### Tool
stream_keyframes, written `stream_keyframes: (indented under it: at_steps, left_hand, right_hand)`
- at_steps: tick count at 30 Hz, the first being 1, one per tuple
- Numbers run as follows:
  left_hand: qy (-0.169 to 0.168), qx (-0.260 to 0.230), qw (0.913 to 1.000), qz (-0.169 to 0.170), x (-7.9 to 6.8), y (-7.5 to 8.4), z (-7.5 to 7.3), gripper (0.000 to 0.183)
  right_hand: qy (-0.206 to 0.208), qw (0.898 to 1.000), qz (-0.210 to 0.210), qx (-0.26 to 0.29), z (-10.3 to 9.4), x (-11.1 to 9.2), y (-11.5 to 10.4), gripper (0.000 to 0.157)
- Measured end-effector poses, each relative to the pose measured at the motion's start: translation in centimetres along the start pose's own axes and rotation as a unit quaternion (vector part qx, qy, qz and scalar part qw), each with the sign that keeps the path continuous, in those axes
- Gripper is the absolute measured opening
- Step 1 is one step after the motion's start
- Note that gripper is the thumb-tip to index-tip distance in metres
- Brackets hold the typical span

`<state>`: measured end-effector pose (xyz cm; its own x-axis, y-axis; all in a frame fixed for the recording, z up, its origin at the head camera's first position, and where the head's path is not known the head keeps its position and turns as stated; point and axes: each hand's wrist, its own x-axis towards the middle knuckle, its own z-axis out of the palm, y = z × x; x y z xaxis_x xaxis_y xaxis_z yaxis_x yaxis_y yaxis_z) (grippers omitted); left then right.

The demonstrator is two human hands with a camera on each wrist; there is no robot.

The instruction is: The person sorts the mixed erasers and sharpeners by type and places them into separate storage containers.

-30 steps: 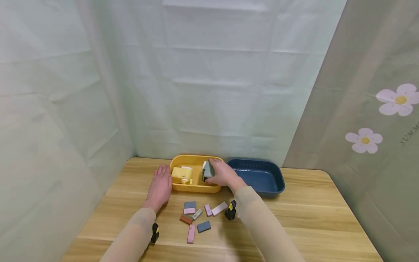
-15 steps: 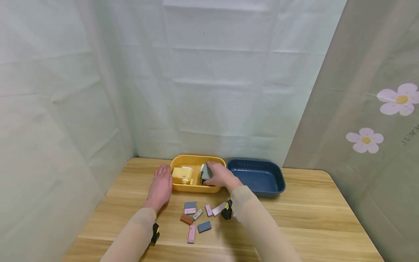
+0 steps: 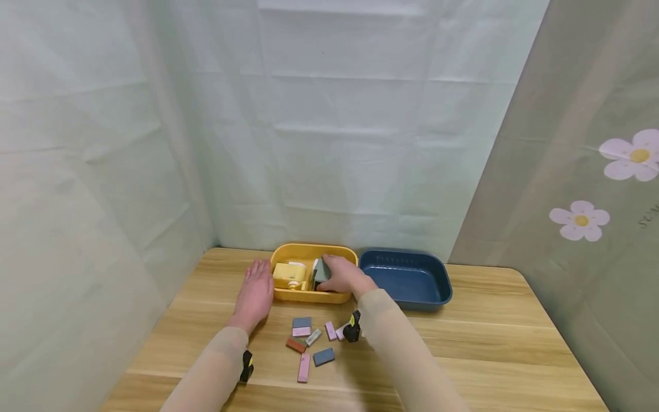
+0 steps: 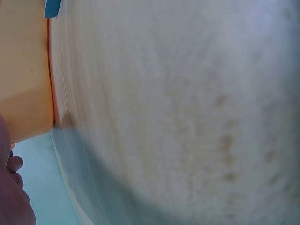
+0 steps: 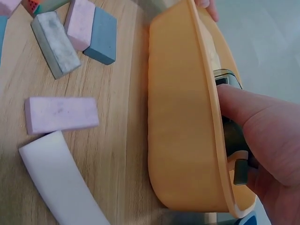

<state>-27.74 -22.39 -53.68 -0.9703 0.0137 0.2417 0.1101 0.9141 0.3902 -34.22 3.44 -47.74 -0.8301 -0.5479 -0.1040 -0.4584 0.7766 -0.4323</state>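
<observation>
A yellow basket [image 3: 314, 296] stands at the back of the table. On its left side lies a pale yellow hand-crank pencil sharpener [image 3: 286, 273]. My right hand [image 3: 344, 276] reaches over the basket's right part and grips a dark green hand-crank pencil sharpener [image 3: 322, 272] inside it. In the right wrist view the thumb lies on this green sharpener [image 5: 234, 136], with its crank end showing below. My left hand [image 3: 254, 294] rests with straight fingers along the basket's left outer side. The left wrist view shows mostly table and the basket's wall [image 4: 26, 79].
A dark blue basket [image 3: 404, 284] stands right beside the yellow one. Several erasers lie in front, among them a blue-grey one [image 3: 324, 357], a pink one [image 3: 304, 367] and a red one [image 3: 296, 344]. Curtains [image 3: 340, 143] hang close behind the table.
My right hand has moved a little left with the green pencil sharpener, narrowing the gap to the yellow one. My left hand stays at the basket's side.
</observation>
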Motion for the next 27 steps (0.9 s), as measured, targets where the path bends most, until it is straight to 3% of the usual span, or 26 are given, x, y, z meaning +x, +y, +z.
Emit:
stream_keyframes:
  at_steps: [27]
  left_hand:
    - [0.002,-0.005,1.0000,0.000,0.00,0.23,-0.03,0.054]
  right_hand:
    - [-0.026,0.999,0.015,-0.013,0.61,0.32,-1.02,0.085]
